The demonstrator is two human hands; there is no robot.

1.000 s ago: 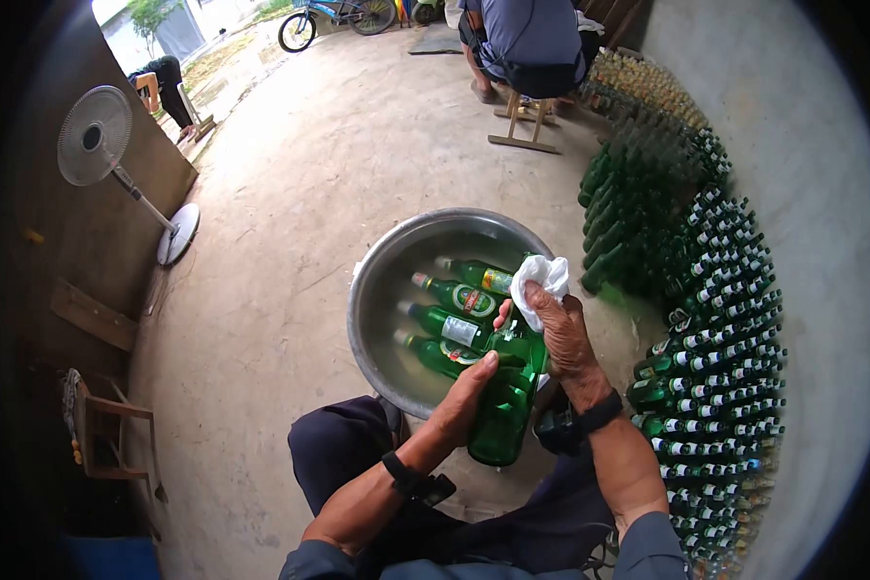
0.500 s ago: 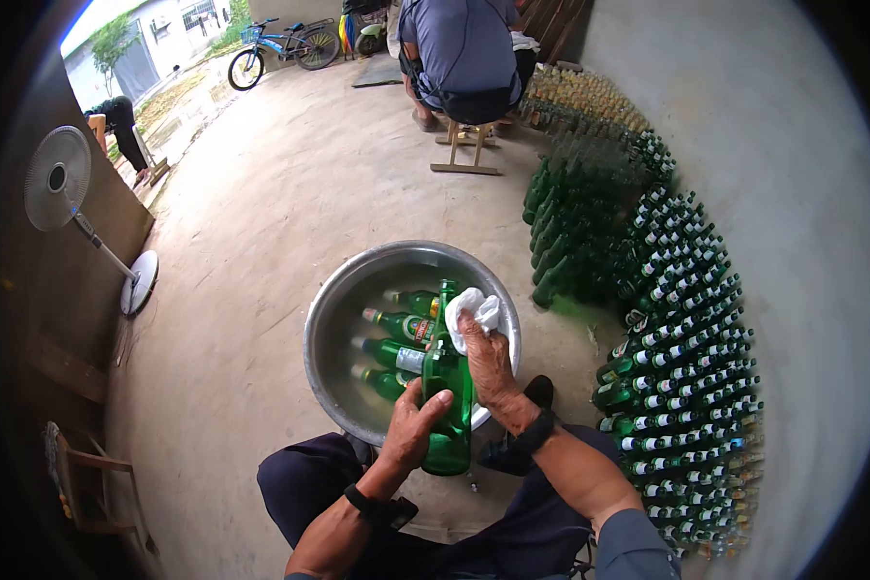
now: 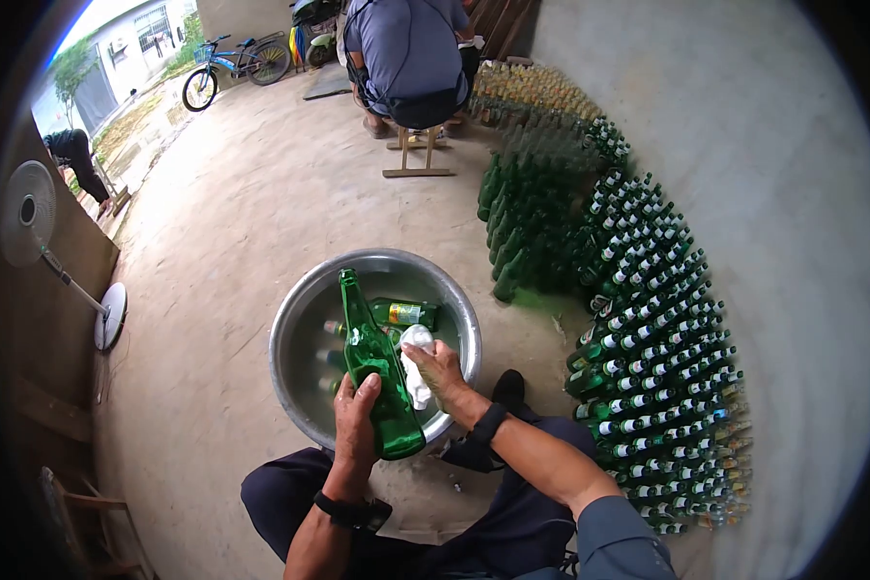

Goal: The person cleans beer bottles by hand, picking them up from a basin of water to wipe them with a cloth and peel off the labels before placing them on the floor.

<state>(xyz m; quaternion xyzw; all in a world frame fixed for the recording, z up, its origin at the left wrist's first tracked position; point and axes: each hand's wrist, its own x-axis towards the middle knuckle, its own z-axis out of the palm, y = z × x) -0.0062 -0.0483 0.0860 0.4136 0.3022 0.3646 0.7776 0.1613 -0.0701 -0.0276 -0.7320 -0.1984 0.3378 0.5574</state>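
A green glass bottle (image 3: 382, 391) without a visible label is tilted over the metal basin (image 3: 290, 387), its neck pointing up and slightly left. Around its lower body is my left hand (image 3: 356, 416), thumb across the glass. My right hand (image 3: 440, 375) grips a wet white cloth (image 3: 418, 372) just right of the bottle; whether the cloth touches the glass is unclear. In the basin's cloudy water lies a labelled green bottle (image 3: 403, 312), with other bottles partly hidden beneath the held one.
Rows of green bottles (image 3: 648, 338) stand along the right wall. A person (image 3: 411, 58) sits on a wooden stool (image 3: 418, 172) ahead. A fan (image 3: 111, 314) stands at left; a bicycle (image 3: 237, 66) is near the doorway, where another person (image 3: 77, 159) bends.
The view has shifted, moving the surroundings left in the frame. The held bottle now leans left, and my right hand with the cloth has moved down from its neck to beside its body.
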